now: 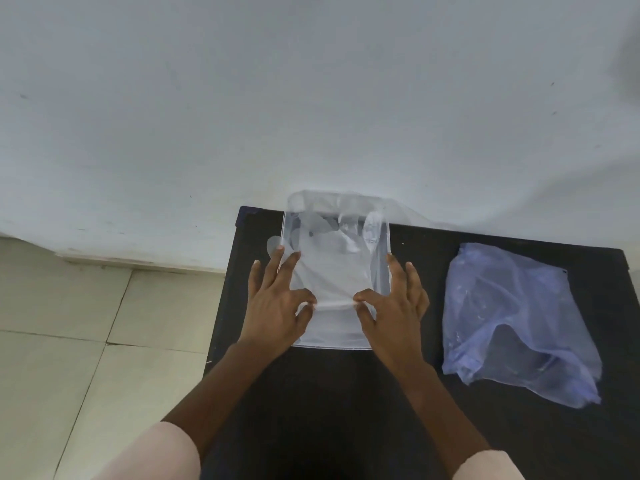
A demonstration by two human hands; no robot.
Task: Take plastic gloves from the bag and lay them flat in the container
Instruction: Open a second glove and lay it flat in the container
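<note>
A clear plastic container (388, 237) stands on the black table, pushed against the wall. A see-through plastic glove (332, 271) lies spread inside it, its fingers toward the wall and one fingertip over the left rim. My left hand (278, 306) and my right hand (393, 306) are over the container's near half, thumb and forefinger of each pinching the glove's cuff edge and pulling it taut between them. The other fingers are spread. A crumpled bluish plastic bag (519, 323) lies on the table to the right, apart from both hands.
The black table (415, 393) has its left edge just beside my left arm, with pale floor tiles (69, 323) below. A white wall (311, 98) rises directly behind the container.
</note>
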